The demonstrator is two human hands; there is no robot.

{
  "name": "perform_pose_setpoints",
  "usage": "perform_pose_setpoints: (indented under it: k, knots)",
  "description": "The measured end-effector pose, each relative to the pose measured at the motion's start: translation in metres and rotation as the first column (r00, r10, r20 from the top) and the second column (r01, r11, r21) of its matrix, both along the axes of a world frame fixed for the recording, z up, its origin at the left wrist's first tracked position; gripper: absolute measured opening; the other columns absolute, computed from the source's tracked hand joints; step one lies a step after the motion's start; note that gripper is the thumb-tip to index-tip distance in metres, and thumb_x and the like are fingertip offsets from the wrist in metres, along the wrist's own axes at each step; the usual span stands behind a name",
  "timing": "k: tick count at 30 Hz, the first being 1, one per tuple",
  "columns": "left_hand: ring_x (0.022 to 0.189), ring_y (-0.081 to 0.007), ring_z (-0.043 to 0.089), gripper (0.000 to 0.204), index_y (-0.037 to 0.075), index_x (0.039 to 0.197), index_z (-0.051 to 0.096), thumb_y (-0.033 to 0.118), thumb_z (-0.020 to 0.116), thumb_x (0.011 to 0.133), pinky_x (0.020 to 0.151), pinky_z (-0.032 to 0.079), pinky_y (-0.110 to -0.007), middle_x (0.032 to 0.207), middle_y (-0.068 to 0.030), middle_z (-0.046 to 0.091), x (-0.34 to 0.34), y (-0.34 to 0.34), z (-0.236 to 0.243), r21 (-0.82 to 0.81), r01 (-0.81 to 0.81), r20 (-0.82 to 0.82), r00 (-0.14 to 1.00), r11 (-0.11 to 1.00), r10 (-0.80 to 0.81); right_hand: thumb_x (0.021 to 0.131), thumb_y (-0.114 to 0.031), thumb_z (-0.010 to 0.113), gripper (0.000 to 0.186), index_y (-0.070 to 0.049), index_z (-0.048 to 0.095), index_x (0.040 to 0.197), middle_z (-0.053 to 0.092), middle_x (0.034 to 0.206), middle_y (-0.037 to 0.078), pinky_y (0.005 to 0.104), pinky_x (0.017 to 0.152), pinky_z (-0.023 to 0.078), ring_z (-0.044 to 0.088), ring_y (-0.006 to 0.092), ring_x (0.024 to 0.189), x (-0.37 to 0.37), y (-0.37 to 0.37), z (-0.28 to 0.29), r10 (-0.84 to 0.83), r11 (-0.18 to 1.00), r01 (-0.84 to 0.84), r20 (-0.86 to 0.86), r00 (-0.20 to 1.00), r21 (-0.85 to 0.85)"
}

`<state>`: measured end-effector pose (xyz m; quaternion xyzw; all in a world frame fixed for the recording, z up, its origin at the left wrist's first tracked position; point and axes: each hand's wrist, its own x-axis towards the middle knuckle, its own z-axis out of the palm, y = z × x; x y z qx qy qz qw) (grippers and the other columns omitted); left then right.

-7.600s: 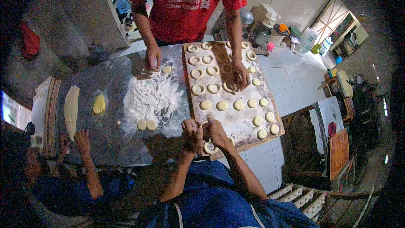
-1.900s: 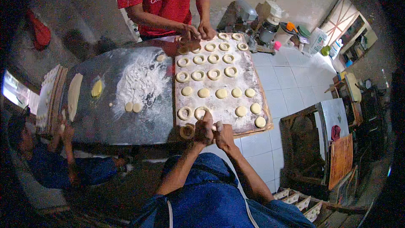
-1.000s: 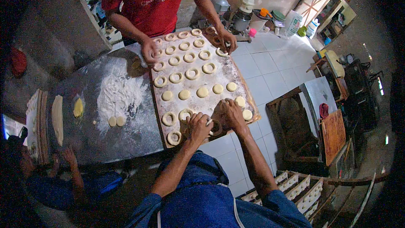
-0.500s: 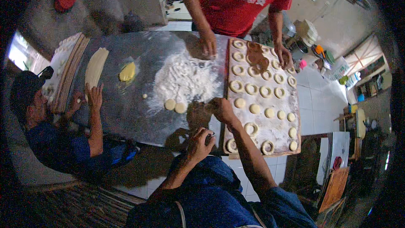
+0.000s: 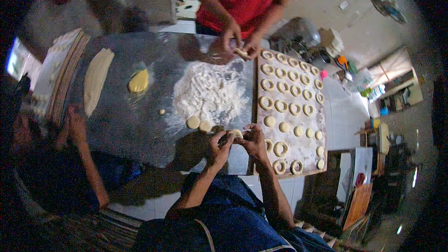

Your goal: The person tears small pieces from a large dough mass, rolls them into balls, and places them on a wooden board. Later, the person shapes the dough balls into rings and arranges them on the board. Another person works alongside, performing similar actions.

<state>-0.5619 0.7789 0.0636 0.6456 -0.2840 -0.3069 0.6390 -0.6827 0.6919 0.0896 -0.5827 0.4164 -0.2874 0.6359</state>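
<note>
My left hand (image 5: 219,148) and my right hand (image 5: 255,145) meet over the table's near edge, fingers closed around a small pale dough piece (image 5: 236,133). Its top shows between the fingertips; the rest is hidden. Just beyond my left hand lie two flat dough discs (image 5: 193,122), at the near edge of a heap of white flour (image 5: 210,91). To the right of my right hand is a floured board (image 5: 303,140) bearing rows of dough rings (image 5: 281,149) and several uncut dough discs (image 5: 284,127).
Across the table, a person in a red shirt (image 5: 247,0) holds a dough piece (image 5: 241,52) in both hands. Another person's arm (image 5: 84,144) reaches in from the left, near a long dough strip (image 5: 98,79). A yellow lump (image 5: 138,81) and stacked boards (image 5: 65,74) lie on the metal table (image 5: 149,135).
My right hand has come down beside my left, and both now grip dough. The person opposite has brought both hands together off the board. The left person's hand has drawn back along the strip.
</note>
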Motion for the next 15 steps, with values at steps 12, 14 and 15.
perform_pose_setpoints:
  k: [12,14,15]
  knots:
    - [0.117,-0.0224,0.055,0.072,0.005,0.145,0.034,0.002,0.07,0.083,0.099,0.047,-0.036,0.132,-0.0112,0.051,-0.013,-0.016,0.011,-0.168,0.393,-0.502,0.756,0.904,-0.421,0.085,0.002,0.068,0.061,-0.006,0.043,0.141,0.066,0.109,0.012,0.0289,0.065,0.053,0.066,0.0199,0.087,-0.055,0.011,0.005,0.025,0.994,-0.051,0.258,0.966,0.093]
    - [0.108,-0.0195,0.058,0.06,0.006,0.132,0.042,-0.004,0.065,0.079,0.092,0.05,-0.034,0.119,-0.0086,0.054,-0.016,-0.01,0.011,-0.291,0.47,-0.368,0.749,0.833,-0.551,0.093,-0.015,0.062,0.05,-0.007,0.048,0.14,0.063,0.12,0.011,0.0341,0.075,0.052,0.064,0.022,0.097,-0.067,0.004,0.029,0.032,0.929,-0.239,0.581,0.813,0.283]
    - [0.105,-0.0187,0.058,0.056,0.006,0.127,0.043,-0.004,0.062,0.076,0.09,0.051,-0.034,0.116,-0.0085,0.054,-0.022,-0.015,0.013,-0.334,0.51,-0.256,0.761,0.793,-0.597,0.097,-0.023,0.058,0.046,-0.006,0.049,0.139,0.064,0.115,0.011,0.0362,0.077,0.052,0.064,0.0227,0.096,-0.077,0.002,0.007,-0.065,0.938,-0.119,0.503,0.862,0.325]
